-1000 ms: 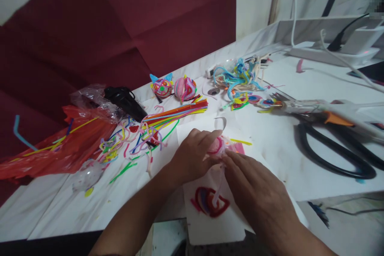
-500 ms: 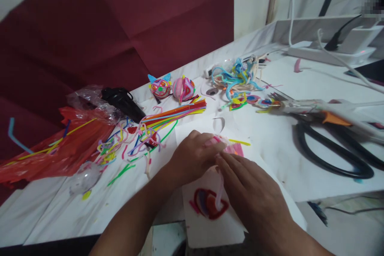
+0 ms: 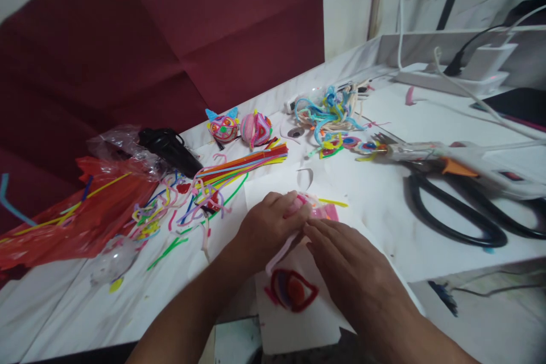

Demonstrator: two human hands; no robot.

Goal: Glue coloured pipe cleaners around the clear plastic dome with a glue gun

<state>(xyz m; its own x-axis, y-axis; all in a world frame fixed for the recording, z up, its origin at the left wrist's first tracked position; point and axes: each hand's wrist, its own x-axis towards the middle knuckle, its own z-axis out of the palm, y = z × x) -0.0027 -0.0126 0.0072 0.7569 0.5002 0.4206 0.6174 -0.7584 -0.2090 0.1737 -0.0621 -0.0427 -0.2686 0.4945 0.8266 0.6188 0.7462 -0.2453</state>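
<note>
The pale pink strip (image 3: 279,256) had swung leftward: half a second earlier its lower end hung across the red-rimmed eye-shaped piece (image 3: 294,290), and now it reached down to that piece's upper left, leaving the orange middle uncovered. The left hand (image 3: 271,230) had its fingers curled around a pink piece (image 3: 297,202), which sat mostly hidden under the fingers, above the white sheet (image 3: 294,333) on the desk (image 3: 384,202). The right hand (image 3: 352,267) brought its fingertips together beside the left thumb, close to the strip's upper end; whether they pinched anything could not be told. The eye-shaped piece lay on the sheet, nearer the wearer than both hands. A yellow strip (image 3: 335,203) lay just beyond the pink piece. Farther back stood two decorated balls, one with blue ears (image 3: 223,128) and one striped pink (image 3: 256,128), near a bundle of coloured stems (image 3: 251,160). Black-handled scissors (image 3: 460,231) lay to the right.
</note>
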